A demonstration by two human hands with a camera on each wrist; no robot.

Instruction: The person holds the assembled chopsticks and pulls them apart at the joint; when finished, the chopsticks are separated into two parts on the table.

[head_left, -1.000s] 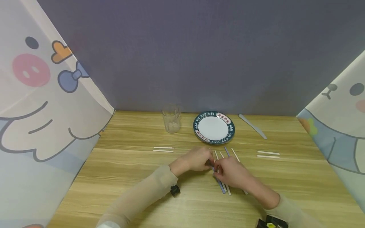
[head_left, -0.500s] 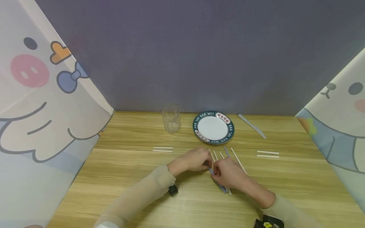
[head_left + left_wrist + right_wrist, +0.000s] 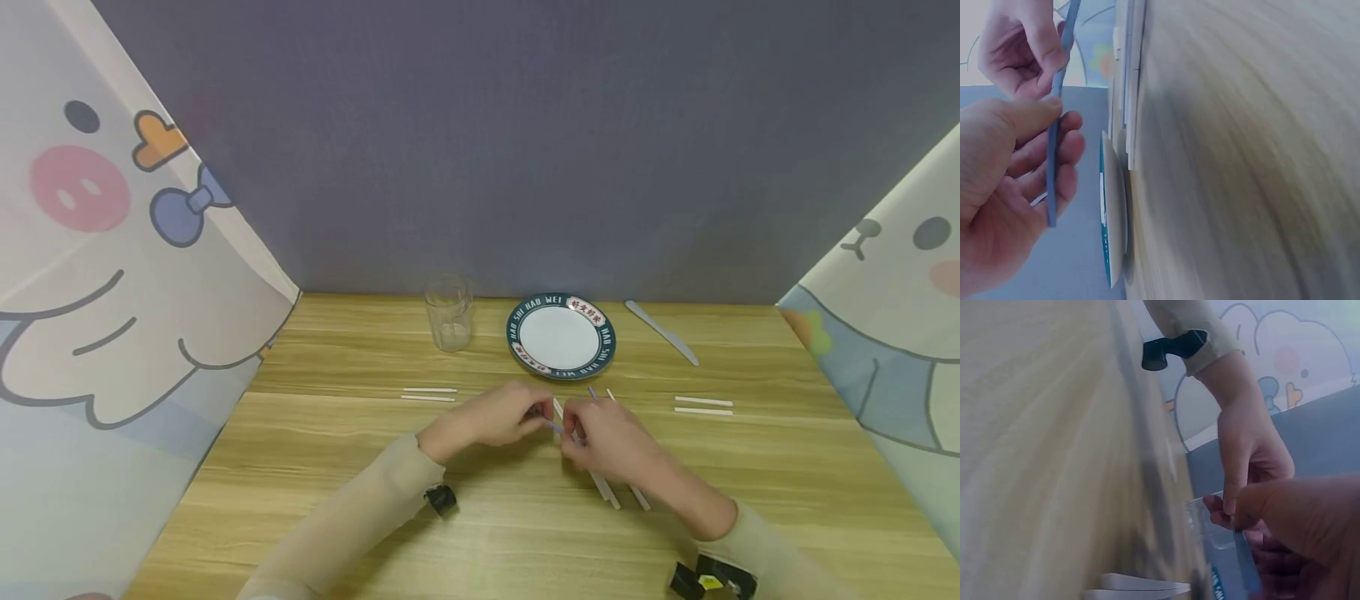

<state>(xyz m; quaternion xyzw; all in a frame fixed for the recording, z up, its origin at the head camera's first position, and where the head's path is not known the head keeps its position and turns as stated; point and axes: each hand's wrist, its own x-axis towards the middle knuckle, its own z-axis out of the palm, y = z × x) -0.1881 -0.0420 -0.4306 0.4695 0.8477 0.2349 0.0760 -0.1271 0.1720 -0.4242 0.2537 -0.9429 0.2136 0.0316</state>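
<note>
Both hands pinch one thin blue stick (image 3: pixel 1052 187) just above the wooden table. My left hand (image 3: pixel 498 417) holds it between thumb and fingers; in the left wrist view its end runs down past the curled fingers (image 3: pixel 1066 147). Close beside it, my right hand (image 3: pixel 611 442) grips the stick farther along, and the right wrist view shows the two thumbs nearly meeting. Beneath the right hand lie several slim white sticks (image 3: pixel 603 487) and another blue stick (image 3: pixel 593 392), partly hidden by it.
Two white sticks (image 3: pixel 429 398) lie at left and two more (image 3: pixel 703 412) at right. Along the back of the table (image 3: pixel 337 350) stand a clear glass (image 3: pixel 450 321) and a green-rimmed plate (image 3: pixel 558 337), with a table knife (image 3: pixel 663 333) lying beside them.
The blue stick has come up off the pile, now held in both hands. My left hand has shifted slightly left and away from the right hand.
</note>
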